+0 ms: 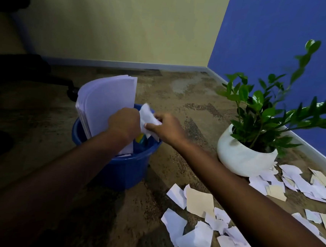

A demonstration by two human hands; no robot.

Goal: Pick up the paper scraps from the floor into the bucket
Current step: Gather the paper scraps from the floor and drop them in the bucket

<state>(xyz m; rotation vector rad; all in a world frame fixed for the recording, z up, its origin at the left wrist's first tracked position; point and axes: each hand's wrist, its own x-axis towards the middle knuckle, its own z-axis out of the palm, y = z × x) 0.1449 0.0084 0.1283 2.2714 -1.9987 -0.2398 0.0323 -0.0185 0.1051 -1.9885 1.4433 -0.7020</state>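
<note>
Outstretched left hand (pixel 124 122) and right hand (pixel 168 128), fingers (pixel 159 116) pinching crumpled paper (pixel 147 118) over bucket (pixel 121 171).

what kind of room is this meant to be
Most likely an office corner, though it could be another indoor room: speckled carpet on the floor, the wheeled base of a dark chair at the left, and a potted plant in a white bowl by the blue wall.
</note>
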